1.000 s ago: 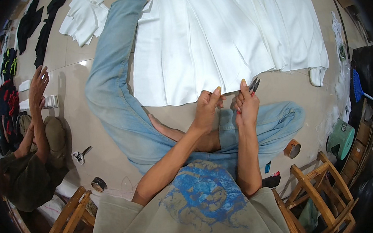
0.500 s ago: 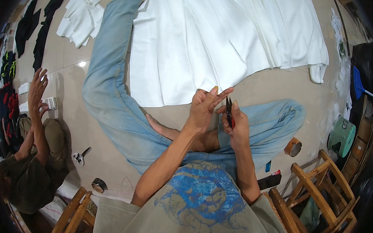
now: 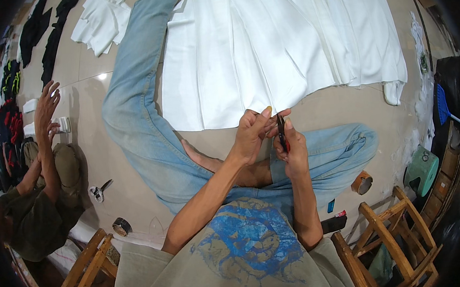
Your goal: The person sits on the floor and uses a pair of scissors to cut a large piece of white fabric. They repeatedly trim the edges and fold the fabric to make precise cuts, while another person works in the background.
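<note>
White cloth [image 3: 224, 64], laid out in overlapping panels, covers the floor in front of my legs. At its near edge my left hand [image 3: 250, 139] is closed, thumb and fingers pinching the cloth's bottom corner. My right hand [image 3: 295, 152] grips small thread snips [image 3: 282, 130] with dark blades and a red part at the handle. The blades point up and away from me, right beside my left fingertips, and look nearly together. Whether a thread lies between them is too small to tell.
Scissors [image 3: 100, 191] and a roll of tape [image 3: 121, 227] lie to the left, near a seated person [image 3: 40, 210]. On the right are a brown tape roll [image 3: 362, 183], a green stool [image 3: 421, 169] and a wooden chair [image 3: 393, 233]. More white cloth [image 3: 103, 21] lies far left.
The snips' blades have come closer together and nearer my left fingertips. My left fingers, stretched out before, have curled in at the cloth's edge. The cloth has barely shifted.
</note>
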Motion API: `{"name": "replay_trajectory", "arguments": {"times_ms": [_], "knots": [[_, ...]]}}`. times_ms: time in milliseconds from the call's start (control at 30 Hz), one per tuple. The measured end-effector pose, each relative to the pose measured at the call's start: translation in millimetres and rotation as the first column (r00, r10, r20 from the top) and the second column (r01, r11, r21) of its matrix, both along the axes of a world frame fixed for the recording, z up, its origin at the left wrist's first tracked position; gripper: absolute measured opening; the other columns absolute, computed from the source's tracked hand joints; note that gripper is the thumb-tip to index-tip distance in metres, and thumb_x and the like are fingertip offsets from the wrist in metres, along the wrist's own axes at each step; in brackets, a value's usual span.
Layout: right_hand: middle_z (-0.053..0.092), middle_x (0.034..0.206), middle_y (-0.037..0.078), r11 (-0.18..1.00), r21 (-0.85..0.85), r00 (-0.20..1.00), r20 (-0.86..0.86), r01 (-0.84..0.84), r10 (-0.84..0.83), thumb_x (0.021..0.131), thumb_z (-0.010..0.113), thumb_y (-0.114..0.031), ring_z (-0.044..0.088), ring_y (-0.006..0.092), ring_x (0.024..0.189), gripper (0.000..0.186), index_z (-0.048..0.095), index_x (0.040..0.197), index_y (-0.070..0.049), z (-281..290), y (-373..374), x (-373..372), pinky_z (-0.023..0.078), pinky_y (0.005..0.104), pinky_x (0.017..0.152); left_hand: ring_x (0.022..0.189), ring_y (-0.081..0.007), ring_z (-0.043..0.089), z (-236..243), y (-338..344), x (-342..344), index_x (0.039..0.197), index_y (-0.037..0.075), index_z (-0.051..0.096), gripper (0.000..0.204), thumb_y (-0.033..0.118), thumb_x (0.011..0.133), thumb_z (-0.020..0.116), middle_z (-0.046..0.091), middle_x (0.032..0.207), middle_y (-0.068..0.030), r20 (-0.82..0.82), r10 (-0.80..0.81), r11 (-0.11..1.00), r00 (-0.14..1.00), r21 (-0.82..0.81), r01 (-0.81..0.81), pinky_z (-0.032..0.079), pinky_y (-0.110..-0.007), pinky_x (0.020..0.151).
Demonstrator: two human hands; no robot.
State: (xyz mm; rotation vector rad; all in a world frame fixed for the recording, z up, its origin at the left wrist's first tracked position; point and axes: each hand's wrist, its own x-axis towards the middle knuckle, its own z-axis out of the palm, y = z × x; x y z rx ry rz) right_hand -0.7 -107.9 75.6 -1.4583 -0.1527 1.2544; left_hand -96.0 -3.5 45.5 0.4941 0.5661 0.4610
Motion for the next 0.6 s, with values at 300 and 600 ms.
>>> {"name": "replay_trajectory", "arguments": {"times_ms": [300, 600], "knots": [[0.046, 0.056, -0.004, 1.0, -0.011, 1.0, 0.015, -0.012, 0.013, 0.109, 0.044, -0.053, 0.034, 0.0016, 0.043, 0.056, 0.065, 0.091, -0.005, -4.0, -0.5, -0.5, 0.024, 0.0197, 0.039, 0.07, -0.0022, 0.052, 1.5, -1.0, 0.6, 0.097, -0.004, 0.074, 0.045, 0.037, 0.106, 0.06, 0.076, 0.1, -0.0108, -0.022, 0.008, 1.0, 1.0, 0.001, -0.008, 0.043, -0.022, 0.066], [0.046, 0.056, -0.004, 0.999, -0.038, 1.0, -0.005, -0.007, 0.007, 0.109, 0.044, -0.052, 0.034, 0.002, 0.043, 0.054, 0.063, 0.09, -0.006, -1.1, 1.3, -0.4, 0.024, 0.0197, 0.04, 0.068, -0.0026, 0.048, -2.9, 0.6, -1.6, 0.106, -0.007, 0.074, 0.049, 0.039, 0.106, 0.059, 0.074, 0.088, -0.0057, -0.014, -0.03, 0.999, 0.999, 0.019, 0.03, 0.04, -0.022, 0.065]]}}
